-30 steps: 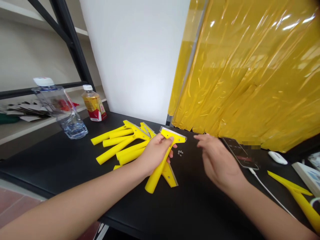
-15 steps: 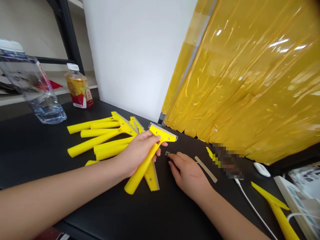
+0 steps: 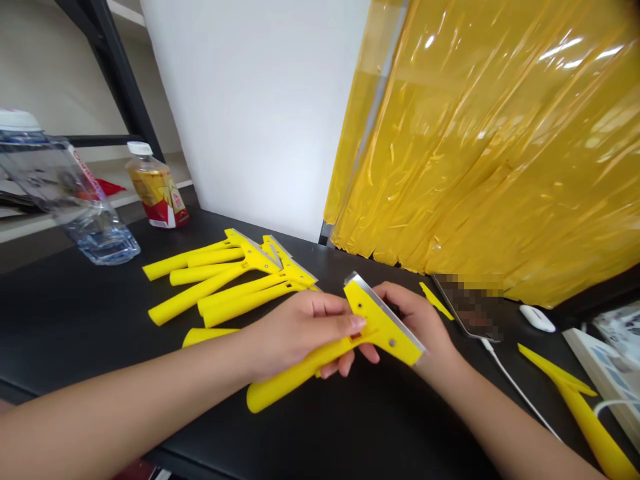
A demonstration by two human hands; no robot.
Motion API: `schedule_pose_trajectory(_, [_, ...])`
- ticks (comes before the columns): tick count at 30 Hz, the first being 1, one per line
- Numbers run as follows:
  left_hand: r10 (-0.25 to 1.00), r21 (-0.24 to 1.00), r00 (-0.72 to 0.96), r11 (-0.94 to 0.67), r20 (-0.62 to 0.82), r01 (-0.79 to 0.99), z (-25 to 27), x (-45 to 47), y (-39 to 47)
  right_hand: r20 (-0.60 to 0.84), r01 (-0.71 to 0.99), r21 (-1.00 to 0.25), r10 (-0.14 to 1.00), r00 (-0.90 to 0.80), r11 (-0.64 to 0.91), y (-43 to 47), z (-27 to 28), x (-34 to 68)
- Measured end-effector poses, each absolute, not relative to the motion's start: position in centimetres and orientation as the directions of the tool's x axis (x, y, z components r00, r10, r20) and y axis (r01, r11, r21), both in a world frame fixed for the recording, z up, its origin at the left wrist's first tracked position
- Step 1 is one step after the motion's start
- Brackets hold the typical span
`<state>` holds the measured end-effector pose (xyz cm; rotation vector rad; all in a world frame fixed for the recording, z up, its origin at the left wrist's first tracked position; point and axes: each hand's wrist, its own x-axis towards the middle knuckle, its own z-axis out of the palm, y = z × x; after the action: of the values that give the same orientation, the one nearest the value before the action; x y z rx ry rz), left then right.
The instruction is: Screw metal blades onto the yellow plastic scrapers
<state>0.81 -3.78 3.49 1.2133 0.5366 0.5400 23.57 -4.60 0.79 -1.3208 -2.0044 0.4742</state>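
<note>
My left hand (image 3: 305, 333) is wrapped around the neck of a yellow scraper (image 3: 385, 327), thumb pressed on its flat head. A metal blade edge runs along the head's upper right side. One silvery screw shows near the head's lower end; toward the other end is a dark hole. My right hand (image 3: 425, 320) is behind the head, fingers curled toward its far side; the fingertips are hidden, and what they hold cannot be made out. Several more yellow scrapers (image 3: 200, 287) lie overlapping on the black table (image 3: 360, 427) to the left, handles pointing left.
A clear water bottle (image 3: 95, 213) and a drink bottle with a red-and-gold label (image 3: 157, 190) stand at the back left. To the right lie a thin yellow piece (image 3: 436, 301), a phone (image 3: 463, 310) on a white cable, a white case (image 3: 537, 318) and a yellow scraper handle (image 3: 590, 417).
The held scraper has moved right and turned so its head tilts down to the right. My right hand has left the small metal parts on the table and risen behind the scraper's head.
</note>
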Motion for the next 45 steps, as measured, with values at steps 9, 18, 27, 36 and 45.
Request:
schedule_pose_trajectory(9, [0.583,0.994,0.809,0.113,-0.074,0.009,3.2,0.7,-3.4,-0.16,-0.084,-0.977,0.937,-0.31,-0.195,-5.2,2.2,22.9])
schedule_pose_trajectory(18, [0.584,0.99,0.802,0.126,-0.126,0.064,3.2,0.3,-2.5,-0.042,-0.101,-0.991,0.917,-0.396,-0.089,-5.3,2.1,23.2])
schedule_pose_trajectory(27, [0.552,0.989,0.826,0.143,-0.111,0.037,3.0,0.4,-2.4,-0.061,-0.093,-0.991,0.936,-0.346,-0.099,-5.4,1.9,23.4])
schedule_pose_trajectory(36, [0.466,0.981,0.879,0.196,-0.102,0.01,3.3,0.3,-2.5,-0.249,-0.168,-0.925,0.879,-0.407,-0.34,-5.3,0.8,23.2])
schedule_pose_trajectory(45, [0.484,0.978,0.87,0.206,-0.096,-0.006,3.4,0.4,-2.4,-0.208,-0.213,-0.918,0.862,-0.462,-0.335,-5.4,1.1,22.9])
